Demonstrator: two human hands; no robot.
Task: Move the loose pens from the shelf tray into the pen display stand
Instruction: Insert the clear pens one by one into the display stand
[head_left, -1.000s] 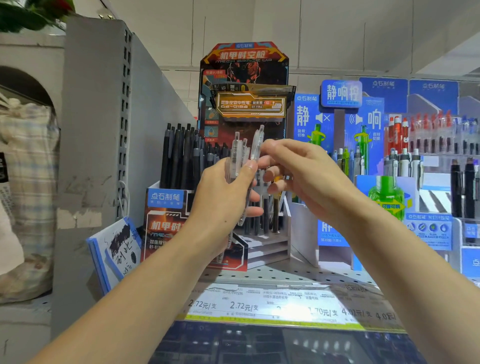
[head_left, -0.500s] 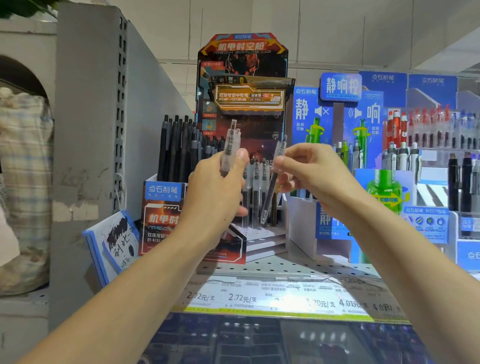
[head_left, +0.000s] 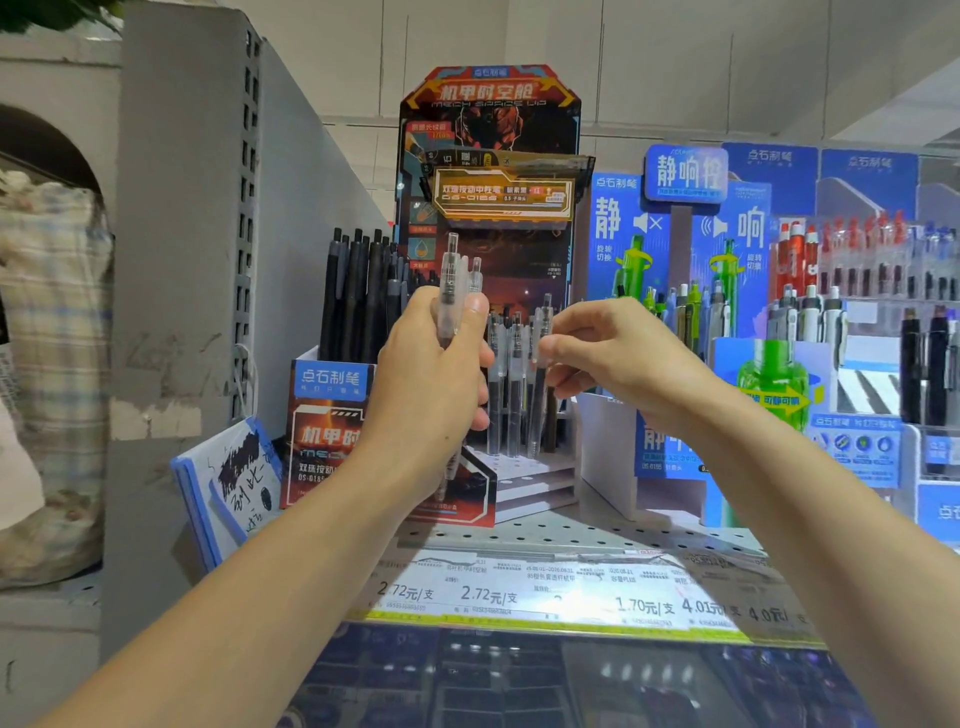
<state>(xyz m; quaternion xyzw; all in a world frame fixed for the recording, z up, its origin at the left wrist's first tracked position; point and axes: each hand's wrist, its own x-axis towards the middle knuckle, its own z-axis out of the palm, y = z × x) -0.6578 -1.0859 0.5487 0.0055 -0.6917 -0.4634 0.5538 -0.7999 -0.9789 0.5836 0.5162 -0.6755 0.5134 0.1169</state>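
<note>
The grey shelf upright walls off the left, its slotted edge running just left of the pen display stand, so that side is closed. The perforated shelf carries the stand and shows a bare strip in front of the stand's base, ending at the price label strip along the shelf lip. The stand is the red and black one with a tall printed backboard; its stepped white base with round holes opens toward the viewer. Right of the stand, touching or nearly so, a blue display with green pens closes that side. Left of the stand's steps, a block of black pens stands upright in the stand's left box.

The left hand is raised in front of the stand's left half, fingers clenched around a bundle of clear pens, upright, their tops rising above the thumb against the backboard. The right hand is in front of the stand's right edge, thumb and fingertips pinching a single clear pen near its top; that pen stands almost upright among the clear pens already in the rows, its tip down at the holed steps. An open gap lies between the two hands.
</note>
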